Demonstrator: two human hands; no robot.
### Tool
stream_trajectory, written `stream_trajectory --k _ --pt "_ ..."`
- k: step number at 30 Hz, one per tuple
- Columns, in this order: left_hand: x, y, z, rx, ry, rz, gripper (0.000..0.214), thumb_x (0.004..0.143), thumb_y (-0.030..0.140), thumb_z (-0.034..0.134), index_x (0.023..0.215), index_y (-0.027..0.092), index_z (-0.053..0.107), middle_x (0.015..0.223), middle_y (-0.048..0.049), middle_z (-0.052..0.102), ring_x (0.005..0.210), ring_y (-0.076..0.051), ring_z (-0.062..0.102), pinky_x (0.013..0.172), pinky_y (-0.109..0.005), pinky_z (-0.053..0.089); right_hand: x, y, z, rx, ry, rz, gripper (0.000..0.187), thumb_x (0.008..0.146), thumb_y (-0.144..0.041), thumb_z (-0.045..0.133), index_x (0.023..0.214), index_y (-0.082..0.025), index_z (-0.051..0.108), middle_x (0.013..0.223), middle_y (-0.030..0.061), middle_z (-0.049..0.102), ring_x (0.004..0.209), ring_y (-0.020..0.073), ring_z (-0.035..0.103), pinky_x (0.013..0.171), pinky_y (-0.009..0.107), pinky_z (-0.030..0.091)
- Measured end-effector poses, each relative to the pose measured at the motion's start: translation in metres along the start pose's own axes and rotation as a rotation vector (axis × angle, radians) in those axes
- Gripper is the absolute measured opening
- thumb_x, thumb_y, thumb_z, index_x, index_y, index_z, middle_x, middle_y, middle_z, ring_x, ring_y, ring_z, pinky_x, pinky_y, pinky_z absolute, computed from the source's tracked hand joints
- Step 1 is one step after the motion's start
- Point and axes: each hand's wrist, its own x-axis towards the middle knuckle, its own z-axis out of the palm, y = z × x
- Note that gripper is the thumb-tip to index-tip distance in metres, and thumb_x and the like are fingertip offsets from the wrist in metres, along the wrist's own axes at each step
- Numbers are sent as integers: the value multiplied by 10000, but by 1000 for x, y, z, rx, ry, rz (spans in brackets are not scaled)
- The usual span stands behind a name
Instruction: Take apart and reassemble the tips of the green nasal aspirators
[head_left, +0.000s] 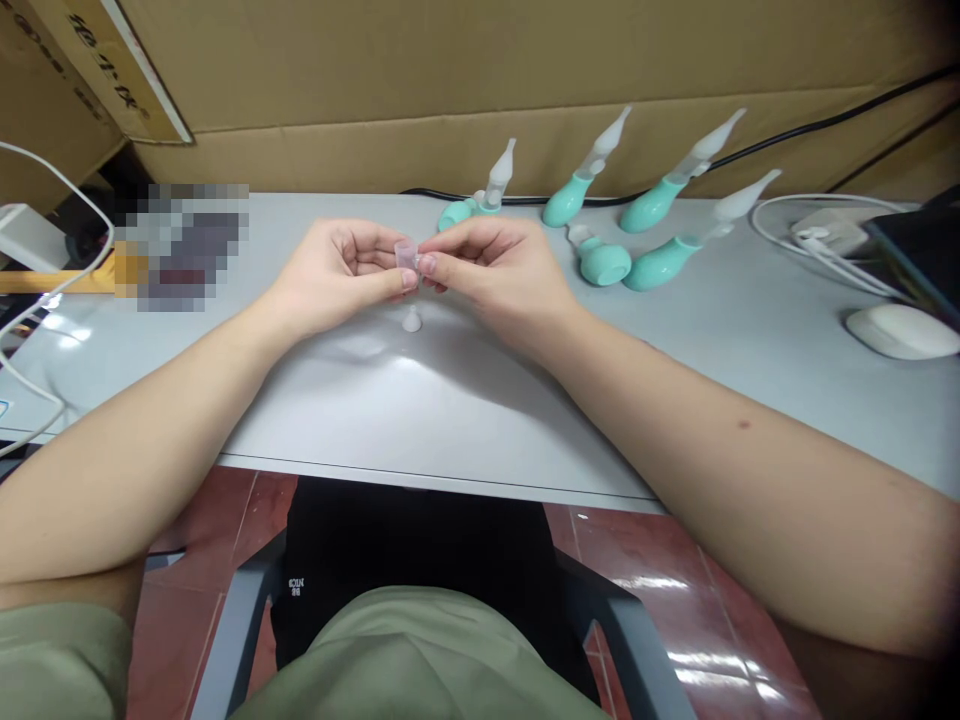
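Observation:
Above the desk my left hand [330, 275] is closed on a small translucent plastic cup-shaped tube [406, 257], between thumb and fingers. My right hand [506, 265] pinches at the tube's right side; its fingertips hide most of the small clear part there. Just below the hands, a small white cone-shaped tip [412, 320] stands on the desk. Behind my right hand lies a teal bulb [454, 215], and near it a clear tube with a white nozzle [501, 177] points up, its base partly hidden by the hand.
Several teal nasal aspirators [660, 205] with white nozzles rest at the back right, beside a loose teal bulb [606, 262]. A white mouse-shaped object [904, 330] and white cables [832, 255] lie far right. Cardboard [450, 80] walls the back. A yellow-handled item [60, 281] lies left.

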Motion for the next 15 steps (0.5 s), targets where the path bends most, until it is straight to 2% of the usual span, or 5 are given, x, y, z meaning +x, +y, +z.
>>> stream_trajectory --k 3,6,8,11,15 --pt "-1 -1 0 2 -3 5 371 861 332 1219 1113 195 983 1155 -82 992 1214 -347 995 1200 -455 830 1 1 -1 16 24 33 496 816 -597 1291 896 -248 948 963 67 930 884 235 832 882 394 776" --pt "-1 -2 0 -14 -2 16 378 856 328 1225 1100 194 969 1134 -77 984 1203 -346 998 1198 -455 829 1 2 -2 23 29 40 523 829 -605 1290 889 -238 922 925 63 901 863 222 819 878 385 772" --pt "1 -2 0 -20 -1 33 371 860 334 1224 1077 191 960 1102 -75 975 1174 -339 999 1176 -450 833 0 3 -2 -9 41 19 456 908 -523 1256 890 -241 898 887 48 869 850 218 802 853 377 753" --pt "5 -6 0 -14 5 83 341 853 315 1196 1039 196 936 1038 -54 955 1113 -329 998 1123 -466 850 1 4 -1 -130 56 -48 325 1081 -319 1105 889 -255 849 856 28 822 829 214 765 800 364 695" --pt "10 -11 -2 -7 -2 121 342 819 290 1159 1024 201 900 983 -29 926 1064 -329 996 1066 -487 862 1 4 -1 -226 18 -85 324 1188 -170 913 902 -263 792 868 15 789 843 211 745 853 367 677"
